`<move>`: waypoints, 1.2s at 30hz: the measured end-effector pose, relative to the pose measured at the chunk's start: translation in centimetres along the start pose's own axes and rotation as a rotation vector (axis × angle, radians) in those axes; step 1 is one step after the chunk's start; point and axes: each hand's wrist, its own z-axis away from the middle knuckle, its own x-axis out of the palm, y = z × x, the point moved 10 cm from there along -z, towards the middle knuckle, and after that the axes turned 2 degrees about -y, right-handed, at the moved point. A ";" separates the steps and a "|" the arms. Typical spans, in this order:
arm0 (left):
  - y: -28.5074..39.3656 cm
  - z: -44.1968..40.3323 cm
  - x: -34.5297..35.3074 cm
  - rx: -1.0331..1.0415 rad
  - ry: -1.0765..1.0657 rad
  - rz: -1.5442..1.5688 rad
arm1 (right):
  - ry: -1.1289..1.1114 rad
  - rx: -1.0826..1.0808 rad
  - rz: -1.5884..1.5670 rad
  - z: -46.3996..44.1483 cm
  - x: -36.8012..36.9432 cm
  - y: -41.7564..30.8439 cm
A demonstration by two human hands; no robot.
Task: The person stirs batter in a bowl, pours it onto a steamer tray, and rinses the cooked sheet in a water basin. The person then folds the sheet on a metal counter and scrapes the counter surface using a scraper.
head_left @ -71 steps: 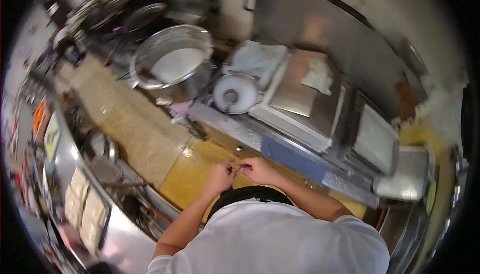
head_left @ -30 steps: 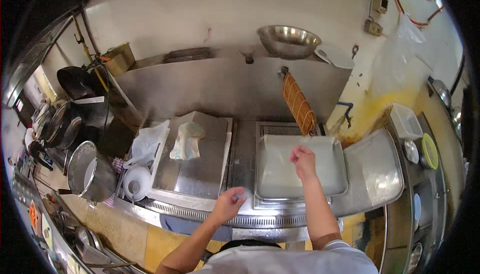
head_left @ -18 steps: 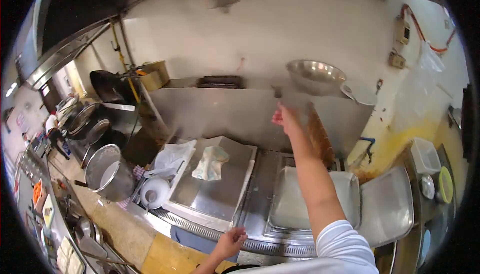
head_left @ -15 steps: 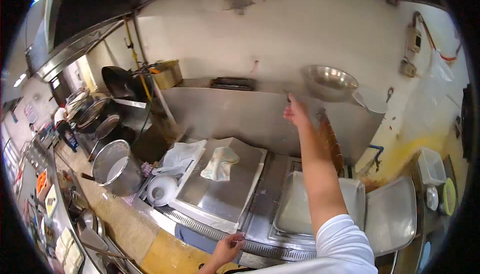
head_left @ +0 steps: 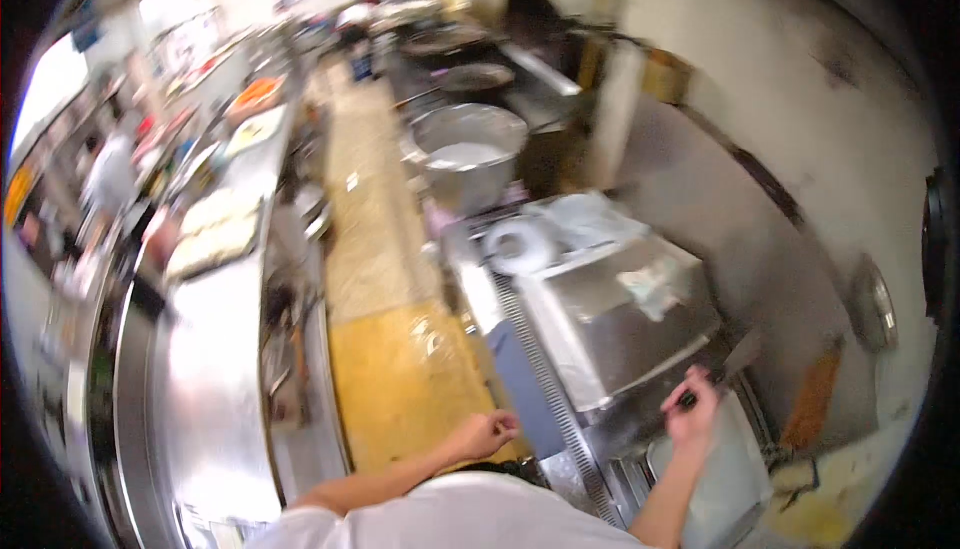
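Note:
My right hand (head_left: pixel 692 407) is closed round the dark handle of a flat metal tool (head_left: pixel 741 352), blurred, perhaps a spatula or cleaver. It hangs above the edge of a pale rectangular tray (head_left: pixel 715 469). Fingers curled, my left hand (head_left: pixel 484 436) is in front of my waist over the yellow floor; whether anything small is in it cannot be made out. Between the tray and a large pot stands a metal lid (head_left: pixel 635 324) with a crumpled cloth (head_left: pixel 655 287) on top. A white round bowl (head_left: pixel 522 246) sits beside it.
A large metal pot (head_left: pixel 468 154) stands beyond the bowl. Along the left runs a steel counter (head_left: pixel 215 349) bearing a tray of pale slabs (head_left: pixel 215 233) and an orange-filled container (head_left: pixel 256 94). A person in white (head_left: pixel 112 174) is beyond it; another person (head_left: pixel 356 39) is far down the aisle.
The view has swung left toward the aisle and counter. My right hand has come down from the back ledge with the tool. My left hand remains near my waist.

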 end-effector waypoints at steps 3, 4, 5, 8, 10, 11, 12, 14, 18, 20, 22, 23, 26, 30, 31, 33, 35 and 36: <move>-0.9 4.2 -5.5 -0.026 0.082 0.017 | -0.161 0.247 0.312 5.9 6.8 14.9; -2.1 5.5 -7.2 -0.034 0.111 0.018 | -0.228 0.378 0.433 8.6 9.5 19.3; -3.9 7.3 -8.7 -0.042 0.131 0.018 | -0.318 0.435 0.534 11.0 12.2 23.0; -9.1 13.3 -13.5 -0.033 0.349 0.023 | -0.675 0.482 0.810 15.9 18.8 32.1; -13.3 18.4 -16.5 -0.128 0.472 0.098 | -0.900 0.370 1.106 17.3 22.6 38.3; -15.4 21.6 -18.1 -0.185 0.522 0.110 | -0.995 0.288 1.184 18.5 24.6 40.7; -17.5 24.7 -19.6 -0.241 0.570 0.121 | -1.090 0.201 1.255 20.2 27.4 42.7; -22.3 30.7 -21.3 -0.371 0.652 0.204 | -1.256 0.055 1.354 24.9 33.3 45.1; -29.4 43.6 -23.5 -0.558 0.955 0.344 | -1.552 -0.245 1.512 33.8 41.7 51.7; -31.6 46.5 -23.4 -0.567 1.068 0.431 | -1.569 -0.270 1.545 34.6 44.3 54.2; -32.7 48.5 -23.3 -0.557 1.147 0.483 | -1.580 -0.337 1.564 34.5 47.0 56.5; -33.2 49.0 -23.1 -0.574 1.163 0.509 | -1.582 -0.392 1.561 33.9 48.6 57.5; -33.4 49.9 -24.1 -0.625 1.212 0.551 | -1.596 -0.490 1.607 33.2 53.7 59.7; -33.5 49.6 -27.7 -0.660 1.285 0.527 | -1.677 -0.511 1.635 32.0 58.7 63.4; -34.2 49.2 -28.5 -0.663 1.306 0.522 | -1.704 -0.518 1.649 31.6 59.5 64.4; -35.8 48.4 -30.8 -0.655 1.358 0.524 | -1.763 -0.533 1.679 30.7 61.1 66.5; -36.6 47.7 -33.7 -0.675 1.405 0.519 | -1.829 -0.583 1.639 29.2 61.4 69.5; -36.9 47.2 -35.4 -0.698 1.425 0.512 | -1.859 -0.610 1.615 29.3 62.3 70.1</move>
